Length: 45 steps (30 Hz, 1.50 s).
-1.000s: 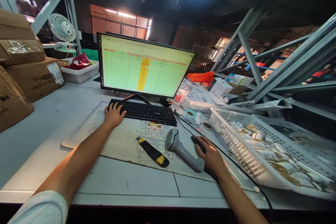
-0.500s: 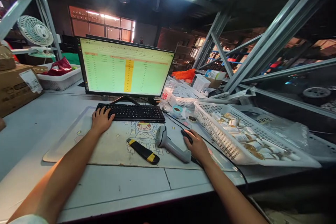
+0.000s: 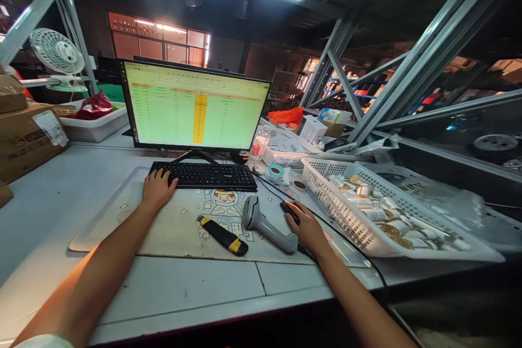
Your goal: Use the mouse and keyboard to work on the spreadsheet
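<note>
My left hand (image 3: 158,189) rests with fingers spread on the left end of a black keyboard (image 3: 212,176). Under my right hand (image 3: 306,226) is a black computer mouse (image 3: 290,212), its front poking out past the fingers that curl over it. A grey barcode scanner (image 3: 271,231) lies just left of the mouse on a printed desk mat (image 3: 163,234). Further left lies a black and yellow utility knife (image 3: 223,236). Behind the keyboard stands a monitor (image 3: 163,114) showing a spreadsheet with one column filled in yellow.
At right, a white perforated basket (image 3: 338,212) holds several small labelled jars. Another white basket (image 3: 285,160), a blue tape roll (image 3: 275,172) and a plastic bottle (image 3: 258,147) stand behind it. Cardboard boxes (image 3: 28,138) and a fan (image 3: 57,51) are at left; metal rack posts frame the desk.
My view has shifted very slightly. Both hands stay where they were, the left on the keyboard and the right on the computer mouse.
</note>
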Tool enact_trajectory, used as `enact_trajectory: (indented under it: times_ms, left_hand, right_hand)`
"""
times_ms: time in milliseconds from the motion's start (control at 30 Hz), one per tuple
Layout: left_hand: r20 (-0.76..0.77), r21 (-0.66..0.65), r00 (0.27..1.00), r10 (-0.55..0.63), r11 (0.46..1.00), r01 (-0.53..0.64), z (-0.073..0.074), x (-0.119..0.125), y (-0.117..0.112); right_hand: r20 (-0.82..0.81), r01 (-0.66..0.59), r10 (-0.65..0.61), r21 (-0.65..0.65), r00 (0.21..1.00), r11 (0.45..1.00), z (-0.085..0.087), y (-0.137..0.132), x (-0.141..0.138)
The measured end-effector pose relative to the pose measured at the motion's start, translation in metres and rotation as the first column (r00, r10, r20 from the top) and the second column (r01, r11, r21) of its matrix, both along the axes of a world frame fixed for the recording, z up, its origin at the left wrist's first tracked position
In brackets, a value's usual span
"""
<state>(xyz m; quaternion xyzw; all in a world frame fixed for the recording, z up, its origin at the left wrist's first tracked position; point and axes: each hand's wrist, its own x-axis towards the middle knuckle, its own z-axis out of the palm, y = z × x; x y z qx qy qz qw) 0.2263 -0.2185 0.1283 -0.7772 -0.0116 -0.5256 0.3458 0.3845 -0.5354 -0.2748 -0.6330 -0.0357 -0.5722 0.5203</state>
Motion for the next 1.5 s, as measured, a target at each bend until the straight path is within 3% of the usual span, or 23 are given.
enact_trajectory:
  times_ms: [1500]
  left_hand:
    - [0.004,0.016,0.999,0.034,0.999,-0.034,-0.005,-0.003,-0.001]
  right_hand:
    - [-0.029,0.003,-0.002,0.03,1.0,1.0,0.004,0.0,-0.006]
